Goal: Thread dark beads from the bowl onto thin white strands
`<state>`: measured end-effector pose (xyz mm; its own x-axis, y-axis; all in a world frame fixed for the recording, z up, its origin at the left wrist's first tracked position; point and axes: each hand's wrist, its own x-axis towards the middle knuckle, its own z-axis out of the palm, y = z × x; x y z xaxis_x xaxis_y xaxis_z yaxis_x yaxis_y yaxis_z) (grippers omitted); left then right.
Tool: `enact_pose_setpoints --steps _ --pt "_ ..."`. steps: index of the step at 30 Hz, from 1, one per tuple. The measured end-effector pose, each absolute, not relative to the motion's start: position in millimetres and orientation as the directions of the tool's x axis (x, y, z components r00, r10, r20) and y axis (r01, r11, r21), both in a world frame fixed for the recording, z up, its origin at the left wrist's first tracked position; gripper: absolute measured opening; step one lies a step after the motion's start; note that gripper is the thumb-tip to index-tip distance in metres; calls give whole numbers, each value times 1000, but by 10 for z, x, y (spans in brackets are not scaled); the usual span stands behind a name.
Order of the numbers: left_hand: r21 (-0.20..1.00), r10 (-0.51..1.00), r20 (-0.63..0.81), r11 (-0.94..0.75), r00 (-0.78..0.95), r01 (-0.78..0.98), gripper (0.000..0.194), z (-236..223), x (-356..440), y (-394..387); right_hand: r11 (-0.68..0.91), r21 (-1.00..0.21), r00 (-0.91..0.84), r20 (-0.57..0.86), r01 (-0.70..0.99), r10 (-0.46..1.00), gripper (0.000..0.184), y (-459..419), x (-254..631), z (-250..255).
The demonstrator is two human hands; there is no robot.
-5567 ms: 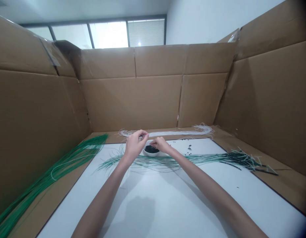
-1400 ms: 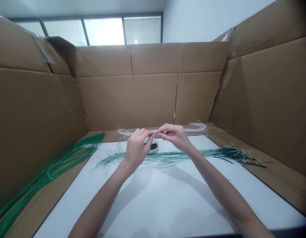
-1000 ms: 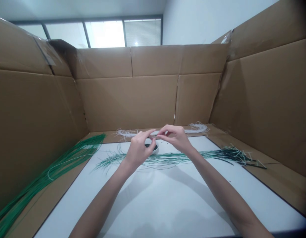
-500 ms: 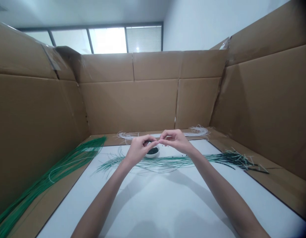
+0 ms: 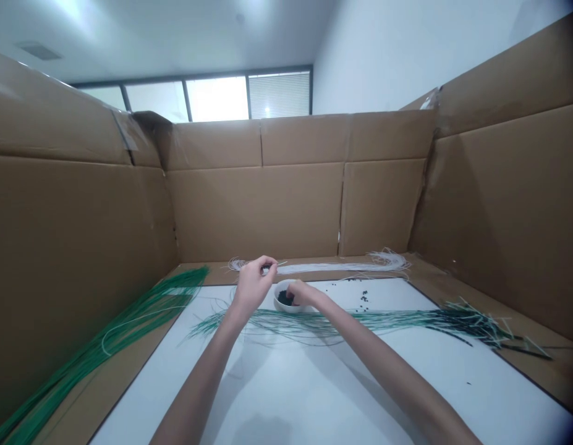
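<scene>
My left hand (image 5: 255, 281) is raised just left of the bowl, thumb and forefinger pinched together on a thin pale strand whose end sticks out past the fingertips. My right hand (image 5: 302, 293) dips into a small white bowl (image 5: 293, 307), fingers bent down among small dark bead-like pieces (image 5: 283, 298). Its fingertips are partly hidden, so what they hold does not show. Below the bowl, a bundle of green strands (image 5: 374, 318) runs across the white board, dark and thick at its right end (image 5: 466, 321).
A bundle of white strands (image 5: 327, 267) lies along the back. Long green strands (image 5: 105, 334) lie at the left. Several loose dark pieces (image 5: 365, 299) are scattered right of the bowl. Cardboard walls (image 5: 253, 210) enclose the white board (image 5: 277, 395) at the back and both sides.
My right hand has parted from my left and come down into the bowl. My left hand stays pinched, now slightly further left. The view has tilted up a little.
</scene>
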<state>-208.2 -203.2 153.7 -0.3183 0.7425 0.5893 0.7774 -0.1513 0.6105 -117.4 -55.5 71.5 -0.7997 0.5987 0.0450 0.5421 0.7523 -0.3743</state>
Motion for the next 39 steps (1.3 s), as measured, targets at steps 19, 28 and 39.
enact_pose_setpoints --steps 19,28,39 --pt "603 716 610 -142 -340 785 18 1506 -2031 -2040 781 -213 -796 24 587 605 22 -449 -1103 604" --pt "575 725 621 -163 -298 802 19 1490 -1968 -2047 756 -322 -772 104 570 627 17 -397 -1067 589" --pt "577 733 612 -157 -297 802 17 1489 -1915 -2072 725 -580 -706 330 372 627 25 -544 -926 778"
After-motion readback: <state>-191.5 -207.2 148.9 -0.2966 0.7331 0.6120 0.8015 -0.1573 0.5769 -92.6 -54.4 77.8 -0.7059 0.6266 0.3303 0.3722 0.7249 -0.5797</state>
